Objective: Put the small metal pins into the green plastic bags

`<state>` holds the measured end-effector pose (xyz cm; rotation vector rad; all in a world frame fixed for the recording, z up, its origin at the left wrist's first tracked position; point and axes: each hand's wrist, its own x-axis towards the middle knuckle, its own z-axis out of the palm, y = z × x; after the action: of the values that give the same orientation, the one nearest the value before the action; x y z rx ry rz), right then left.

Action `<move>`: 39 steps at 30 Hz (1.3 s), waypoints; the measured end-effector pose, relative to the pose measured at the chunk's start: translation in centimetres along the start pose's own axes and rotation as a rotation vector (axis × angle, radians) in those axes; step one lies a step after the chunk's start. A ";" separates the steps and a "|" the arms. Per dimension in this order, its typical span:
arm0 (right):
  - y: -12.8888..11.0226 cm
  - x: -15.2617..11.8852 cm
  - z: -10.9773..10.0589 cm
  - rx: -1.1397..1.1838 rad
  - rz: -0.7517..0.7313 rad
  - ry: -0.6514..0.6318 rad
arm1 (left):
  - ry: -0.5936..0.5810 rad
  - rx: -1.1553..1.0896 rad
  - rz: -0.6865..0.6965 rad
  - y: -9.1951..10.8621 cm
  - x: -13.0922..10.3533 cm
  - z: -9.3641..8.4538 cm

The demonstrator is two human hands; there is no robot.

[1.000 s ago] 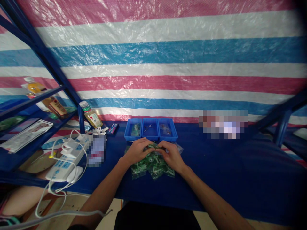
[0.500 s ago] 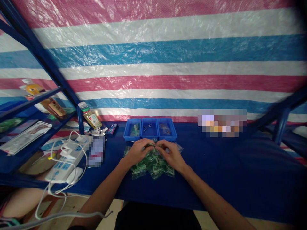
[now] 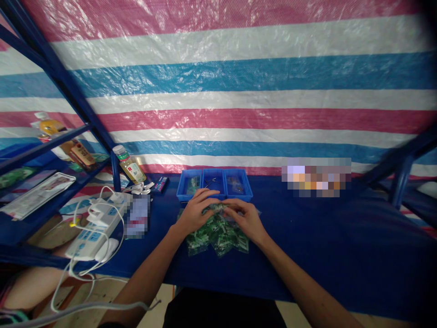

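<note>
Several small clear plastic bags with green and white pieces inside lie in a pile (image 3: 218,234) on the blue table, under and in front of both hands. My left hand (image 3: 196,213) is over the left side of the pile, its fingers stretched out and apart from the thumb. Thumb and fingers of my right hand (image 3: 245,218) are pinched on the edge of a small clear plastic bag, mostly hidden by the hands. Just beyond the hands stand three joined blue trays (image 3: 214,198). The left tray holds a bagged green piece, the middle one dark tweezers or scissors (image 3: 210,182), the right one small bagged parts.
Left of the trays are a bottle (image 3: 131,169), a small dark box (image 3: 161,184) and a blurred flat item (image 3: 137,216). A white power strip (image 3: 94,230) with tangled cables lies farther left. Blue frame posts rise at both sides. Another person's limb shows at lower left.
My left hand's fingers have lifted and spread away from the pinch. My right hand stays pinched at nearly the same place, slightly turned.
</note>
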<state>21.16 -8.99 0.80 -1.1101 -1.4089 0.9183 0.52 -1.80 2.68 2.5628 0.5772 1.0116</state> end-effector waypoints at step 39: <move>0.7 0.1 -0.1 -0.094 -0.038 0.015 | 0.144 -0.006 -0.110 -0.2 -0.6 0.8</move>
<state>21.33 -8.71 0.16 -1.1542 -1.4681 0.8221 0.66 -2.06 1.67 2.4371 0.7433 1.1640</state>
